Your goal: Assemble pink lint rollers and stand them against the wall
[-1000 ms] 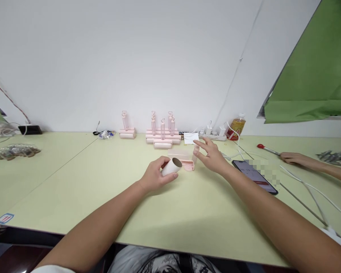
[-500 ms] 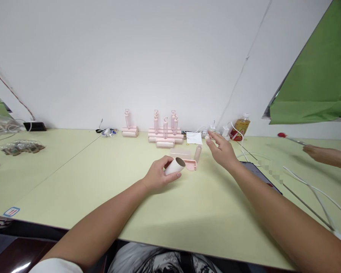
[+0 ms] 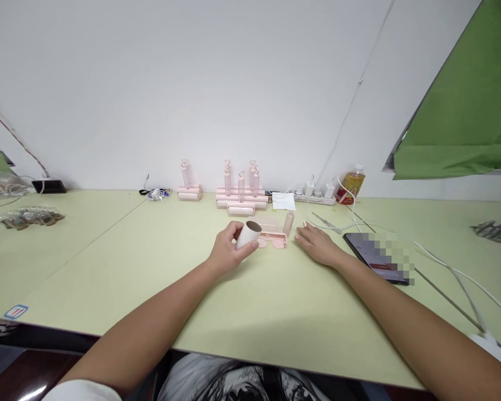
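My left hand [image 3: 227,249] is wrapped round a white lint roller refill [image 3: 247,234], a paper roll with a brown core, tilted with its open end up. My right hand [image 3: 316,244] is low over the table, fingers pointing left, with a small whitish piece [image 3: 304,224] at its fingertips, too small to make out clearly. Between the hands lies an open pink plastic casing [image 3: 279,240], partly hidden by the roll. Behind it is a translucent cover [image 3: 269,224]. A clear pinkish handle [image 3: 288,224] stands just left of my right fingers.
Several pink lint rollers [image 3: 241,209] with upright handles stand along the wall; another [image 3: 189,192] is further left. To the right are a screwdriver-like tool [image 3: 326,223], a phone [image 3: 378,262], white cables [image 3: 446,267], a power strip [image 3: 317,198] and a drink bottle [image 3: 351,185].
My right hand has come down and nearer to me, uncovering the power strip and the slim tool. The roll in my left hand has shifted slightly left and up. Another person's hand has left the right side.
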{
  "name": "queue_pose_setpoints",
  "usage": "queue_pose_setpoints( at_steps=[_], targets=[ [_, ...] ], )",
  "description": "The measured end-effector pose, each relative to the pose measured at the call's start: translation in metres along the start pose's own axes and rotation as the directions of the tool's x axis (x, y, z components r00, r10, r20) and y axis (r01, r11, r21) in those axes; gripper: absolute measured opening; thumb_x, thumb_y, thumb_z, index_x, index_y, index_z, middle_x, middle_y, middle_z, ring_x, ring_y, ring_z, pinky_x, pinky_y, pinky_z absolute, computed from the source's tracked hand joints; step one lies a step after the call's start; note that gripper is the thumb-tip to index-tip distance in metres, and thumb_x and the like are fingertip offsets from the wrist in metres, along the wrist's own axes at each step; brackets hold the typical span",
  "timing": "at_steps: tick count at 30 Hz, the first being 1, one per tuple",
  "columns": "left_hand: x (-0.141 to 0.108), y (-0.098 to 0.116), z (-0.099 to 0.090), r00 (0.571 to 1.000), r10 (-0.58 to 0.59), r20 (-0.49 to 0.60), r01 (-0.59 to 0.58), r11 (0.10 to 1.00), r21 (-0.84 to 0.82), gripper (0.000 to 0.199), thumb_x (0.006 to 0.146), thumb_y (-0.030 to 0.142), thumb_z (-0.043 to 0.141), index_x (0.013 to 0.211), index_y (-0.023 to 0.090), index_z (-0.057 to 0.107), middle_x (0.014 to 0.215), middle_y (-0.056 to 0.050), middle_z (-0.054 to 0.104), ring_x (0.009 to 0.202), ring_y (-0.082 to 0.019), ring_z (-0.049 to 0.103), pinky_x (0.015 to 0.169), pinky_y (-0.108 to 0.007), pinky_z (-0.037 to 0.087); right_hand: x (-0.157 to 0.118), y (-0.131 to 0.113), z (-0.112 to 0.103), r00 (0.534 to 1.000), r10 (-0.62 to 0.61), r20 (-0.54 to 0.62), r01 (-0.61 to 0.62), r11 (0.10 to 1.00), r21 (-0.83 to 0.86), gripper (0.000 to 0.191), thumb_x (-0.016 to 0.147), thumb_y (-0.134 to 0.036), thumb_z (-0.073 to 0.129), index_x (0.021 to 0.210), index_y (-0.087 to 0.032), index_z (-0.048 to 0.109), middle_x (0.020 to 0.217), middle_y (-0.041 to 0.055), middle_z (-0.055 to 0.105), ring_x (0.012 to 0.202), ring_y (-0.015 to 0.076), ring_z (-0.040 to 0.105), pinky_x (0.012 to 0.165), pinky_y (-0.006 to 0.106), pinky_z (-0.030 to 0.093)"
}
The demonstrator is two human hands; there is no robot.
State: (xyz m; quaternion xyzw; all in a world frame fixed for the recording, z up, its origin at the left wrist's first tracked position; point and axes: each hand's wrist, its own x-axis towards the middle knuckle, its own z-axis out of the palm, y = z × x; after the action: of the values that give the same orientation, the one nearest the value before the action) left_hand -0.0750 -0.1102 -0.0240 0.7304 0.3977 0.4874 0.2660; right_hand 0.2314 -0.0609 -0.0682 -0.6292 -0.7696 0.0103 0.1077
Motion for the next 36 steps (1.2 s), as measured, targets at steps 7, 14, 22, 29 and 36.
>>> queue_pose_setpoints(
  at_steps=[7, 14, 22, 29, 36],
  targets=[
    [0.001, -0.001, 0.000, 1.000, -0.001, -0.011, 0.001, 1.000, -0.002, 0.036, 0.075, 0.046, 0.066, 0.096, 0.020, 0.054, 0.088, -0.002, 0.061, 0.079, -0.016, 0.055, 0.071, -0.029, 0.045, -0.010, -0.014, -0.018, 0.991, 0.107, -0.081, -0.094, 0.984, 0.152, 0.068, 0.088, -0.059, 0.044, 0.139, -0.013, 0.047, 0.152, 0.0202, 0.032, 0.142, 0.0337, 0.025, 0.113, 0.050, 0.025],
    [0.000, 0.002, 0.001, 0.999, -0.035, -0.007, 0.035, 0.999, -0.015, 0.037, 0.075, 0.047, 0.067, 0.095, 0.020, 0.051, 0.087, -0.001, 0.059, 0.078, -0.016, 0.055, 0.067, -0.028, 0.044, -0.011, -0.022, -0.023, 0.928, 0.048, -0.369, 0.035, 0.976, 0.216, 0.053, 0.090, -0.047, 0.044, 0.130, -0.014, 0.054, 0.144, 0.0174, 0.044, 0.134, 0.0304, 0.039, 0.110, 0.048, 0.031],
    [0.001, 0.004, 0.002, 0.998, -0.059, 0.010, 0.059, 0.998, 0.006, 0.038, 0.074, 0.048, 0.067, 0.095, 0.020, 0.052, 0.084, 0.000, 0.059, 0.075, -0.015, 0.054, 0.064, -0.027, 0.043, -0.014, -0.034, -0.021, 0.961, -0.123, -0.249, 0.153, 0.983, 0.102, 0.057, 0.092, -0.057, 0.038, 0.139, -0.028, 0.049, 0.154, 0.0106, 0.032, 0.140, 0.0352, 0.027, 0.108, 0.054, 0.029],
    [0.000, 0.003, 0.003, 0.997, -0.066, 0.035, 0.066, 0.998, -0.007, 0.036, 0.074, 0.047, 0.067, 0.093, 0.020, 0.051, 0.084, 0.000, 0.060, 0.075, -0.015, 0.055, 0.063, -0.026, 0.042, -0.013, -0.039, -0.016, 0.991, -0.119, -0.058, 0.119, 0.993, 0.000, 0.063, 0.093, -0.064, 0.023, 0.144, -0.032, 0.041, 0.152, 0.0089, 0.036, 0.140, 0.0390, 0.025, 0.108, 0.062, 0.022],
    [0.000, 0.005, 0.002, 0.997, -0.070, 0.030, 0.070, 0.998, -0.001, 0.035, 0.074, 0.046, 0.067, 0.093, 0.020, 0.052, 0.084, 0.000, 0.060, 0.075, -0.015, 0.055, 0.063, -0.026, 0.043, -0.013, -0.040, -0.013, 0.991, -0.119, -0.057, 0.117, 0.993, -0.029, 0.065, 0.093, -0.064, 0.022, 0.144, -0.029, 0.041, 0.149, 0.0096, 0.042, 0.139, 0.0399, 0.027, 0.106, 0.068, 0.018]
  ],
)
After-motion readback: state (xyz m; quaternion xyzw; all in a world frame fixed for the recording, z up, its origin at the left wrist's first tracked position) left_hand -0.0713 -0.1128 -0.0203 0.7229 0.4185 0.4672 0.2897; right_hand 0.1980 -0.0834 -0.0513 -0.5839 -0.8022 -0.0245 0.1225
